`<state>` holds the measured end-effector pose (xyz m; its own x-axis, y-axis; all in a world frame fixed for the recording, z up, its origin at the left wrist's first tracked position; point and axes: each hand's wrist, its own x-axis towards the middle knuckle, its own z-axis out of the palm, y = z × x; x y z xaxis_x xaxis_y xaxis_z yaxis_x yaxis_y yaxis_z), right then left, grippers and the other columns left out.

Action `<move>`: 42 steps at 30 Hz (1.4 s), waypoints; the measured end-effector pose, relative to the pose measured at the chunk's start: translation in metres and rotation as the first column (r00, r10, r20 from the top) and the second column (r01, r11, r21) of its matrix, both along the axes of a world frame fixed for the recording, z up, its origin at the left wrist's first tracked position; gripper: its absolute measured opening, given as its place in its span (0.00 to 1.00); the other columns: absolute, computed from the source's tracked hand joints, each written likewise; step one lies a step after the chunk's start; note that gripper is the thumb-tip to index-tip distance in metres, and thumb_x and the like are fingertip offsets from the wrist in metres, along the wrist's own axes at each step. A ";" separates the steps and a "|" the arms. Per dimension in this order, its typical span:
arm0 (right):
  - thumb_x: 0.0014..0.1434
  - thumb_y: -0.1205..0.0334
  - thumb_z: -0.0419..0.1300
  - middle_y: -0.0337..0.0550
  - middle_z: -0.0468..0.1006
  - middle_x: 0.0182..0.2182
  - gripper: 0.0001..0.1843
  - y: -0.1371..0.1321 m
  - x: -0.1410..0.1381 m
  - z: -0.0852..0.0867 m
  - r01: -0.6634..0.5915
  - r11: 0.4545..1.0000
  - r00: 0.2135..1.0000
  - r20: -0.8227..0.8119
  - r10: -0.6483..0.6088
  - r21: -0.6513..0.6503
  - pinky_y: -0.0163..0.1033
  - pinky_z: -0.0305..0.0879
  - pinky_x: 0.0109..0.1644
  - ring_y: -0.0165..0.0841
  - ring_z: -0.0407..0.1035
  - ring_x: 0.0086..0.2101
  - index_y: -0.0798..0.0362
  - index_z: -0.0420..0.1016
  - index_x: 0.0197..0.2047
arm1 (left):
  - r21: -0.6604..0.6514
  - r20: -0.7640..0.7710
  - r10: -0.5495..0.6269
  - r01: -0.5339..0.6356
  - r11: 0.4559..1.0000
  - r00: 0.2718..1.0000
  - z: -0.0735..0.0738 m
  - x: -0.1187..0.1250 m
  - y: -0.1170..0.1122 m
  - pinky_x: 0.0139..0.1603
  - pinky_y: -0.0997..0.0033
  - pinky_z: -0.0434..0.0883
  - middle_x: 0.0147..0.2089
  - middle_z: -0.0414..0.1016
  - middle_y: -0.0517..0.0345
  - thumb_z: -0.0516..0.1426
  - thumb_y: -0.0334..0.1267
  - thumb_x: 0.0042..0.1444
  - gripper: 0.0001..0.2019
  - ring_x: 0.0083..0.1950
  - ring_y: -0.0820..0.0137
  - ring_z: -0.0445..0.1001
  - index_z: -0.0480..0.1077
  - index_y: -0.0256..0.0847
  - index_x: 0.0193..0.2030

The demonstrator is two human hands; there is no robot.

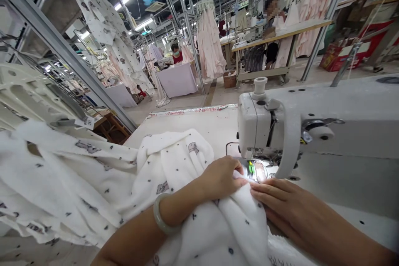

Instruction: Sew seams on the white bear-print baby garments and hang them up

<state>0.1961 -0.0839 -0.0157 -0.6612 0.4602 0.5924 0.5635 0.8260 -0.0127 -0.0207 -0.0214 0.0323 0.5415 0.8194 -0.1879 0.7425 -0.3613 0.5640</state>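
Observation:
White fleecy fabric [174,166] with small dark prints and grey bear figures is bunched over the table, its edge reaching the lit needle area of a white sewing machine [254,120]. My left hand [221,176], below a pale bangle [165,214], pinches the fabric's edge just left of the needle area. My right hand [283,199] lies over the fabric in front of the machine, fingers stretched out and close together, their tips near the left thumb. A green and yellow piece [251,168] shows by the needle area. The stitching point itself is hard to make out.
More printed fabric [46,183] hangs at the left beside a pale plastic hanger rack [31,91]. A slanted metal post [62,45] crosses the left side. Beyond the table edge, other people work at sewing tables [280,35] among hanging pink garments [209,41].

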 end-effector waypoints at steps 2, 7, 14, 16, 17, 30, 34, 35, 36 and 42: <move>0.76 0.64 0.50 0.48 0.85 0.49 0.18 0.000 0.001 -0.002 -0.008 1.000 1.000 -0.007 0.008 -0.006 0.45 0.73 0.54 0.38 0.79 0.47 0.57 0.78 0.58 | 0.004 -0.038 0.015 -0.014 1.000 0.999 0.001 0.003 -0.002 0.61 0.56 0.72 0.53 0.77 0.50 0.61 0.40 0.62 0.07 0.56 0.56 0.76 0.75 0.41 0.44; 0.76 0.66 0.49 0.48 0.85 0.49 0.18 0.000 0.000 -0.001 -0.015 1.000 1.000 0.004 0.015 0.007 0.45 0.71 0.54 0.37 0.78 0.47 0.57 0.78 0.58 | 0.102 -0.084 0.102 -0.093 0.990 0.991 -0.005 0.008 -0.011 0.68 0.49 0.66 0.55 0.72 0.49 0.60 0.38 0.61 0.04 0.63 0.53 0.68 0.73 0.41 0.39; 0.74 0.64 0.51 0.45 0.85 0.48 0.19 0.004 0.002 -0.002 0.021 0.999 0.999 0.048 -0.023 0.042 0.49 0.71 0.49 0.42 0.78 0.48 0.52 0.76 0.61 | 0.186 0.000 0.086 -0.085 0.979 0.996 -0.019 0.014 -0.008 0.69 0.51 0.61 0.55 0.69 0.52 0.57 0.36 0.62 0.02 0.64 0.58 0.65 0.71 0.42 0.39; 0.73 0.63 0.52 0.44 0.85 0.47 0.19 0.008 0.005 -0.004 0.025 0.998 0.999 0.030 -0.027 0.055 0.50 0.71 0.46 0.43 0.79 0.46 0.50 0.76 0.61 | 0.197 -0.021 0.092 -0.086 0.977 0.996 -0.021 0.017 -0.001 0.68 0.51 0.62 0.54 0.69 0.52 0.57 0.36 0.62 0.03 0.64 0.57 0.64 0.72 0.42 0.39; 0.72 0.64 0.52 0.43 0.85 0.46 0.18 0.010 0.006 -0.004 0.024 0.998 1.000 0.017 -0.025 0.061 0.50 0.70 0.44 0.43 0.80 0.43 0.49 0.76 0.60 | 0.206 -0.033 0.094 -0.085 0.975 0.995 -0.022 0.019 0.002 0.67 0.52 0.62 0.53 0.69 0.52 0.57 0.36 0.62 0.03 0.63 0.56 0.65 0.72 0.42 0.38; 0.76 0.62 0.46 0.42 0.84 0.44 0.17 0.010 0.005 0.005 0.092 0.996 0.996 -0.015 -0.092 0.012 0.47 0.66 0.42 0.39 0.78 0.37 0.46 0.76 0.49 | 0.272 -0.062 0.102 -0.082 0.959 0.993 -0.031 0.022 0.017 0.67 0.51 0.65 0.50 0.69 0.51 0.57 0.36 0.62 0.04 0.60 0.55 0.65 0.73 0.42 0.37; 0.78 0.58 0.47 0.40 0.84 0.42 0.16 0.010 0.009 0.002 0.104 0.994 0.994 -0.027 -0.105 -0.016 0.48 0.65 0.44 0.40 0.78 0.38 0.46 0.74 0.57 | 0.253 -0.070 0.123 -0.102 0.962 0.990 -0.026 0.024 0.020 0.69 0.50 0.64 0.50 0.71 0.52 0.57 0.36 0.63 0.04 0.62 0.55 0.65 0.74 0.43 0.38; 0.78 0.57 0.46 0.40 0.84 0.41 0.17 0.011 0.011 0.002 0.101 0.995 0.994 -0.032 -0.102 -0.011 0.49 0.65 0.45 0.41 0.78 0.39 0.46 0.74 0.59 | 0.242 -0.080 0.116 -0.094 0.966 0.990 -0.023 0.023 0.020 0.69 0.51 0.65 0.51 0.71 0.52 0.57 0.35 0.63 0.04 0.62 0.55 0.66 0.74 0.43 0.39; 0.78 0.57 0.46 0.41 0.84 0.41 0.17 0.012 0.014 0.003 0.093 0.996 0.995 -0.035 -0.093 0.002 0.50 0.65 0.46 0.41 0.78 0.39 0.46 0.74 0.59 | 0.234 -0.090 0.101 -0.078 0.969 0.991 -0.019 0.021 0.019 0.68 0.52 0.65 0.52 0.72 0.51 0.58 0.35 0.63 0.03 0.61 0.55 0.67 0.74 0.42 0.40; 0.78 0.54 0.51 0.41 0.79 0.33 0.18 0.005 0.027 0.017 -0.103 0.995 0.993 0.051 0.104 -0.016 0.46 0.66 0.39 0.36 0.72 0.32 0.49 0.74 0.38 | 0.331 -0.068 -0.339 0.342 0.880 0.938 0.015 -0.017 -0.024 0.75 0.51 0.57 0.66 0.69 0.42 0.57 0.42 0.68 0.20 0.69 0.53 0.65 0.69 0.39 0.63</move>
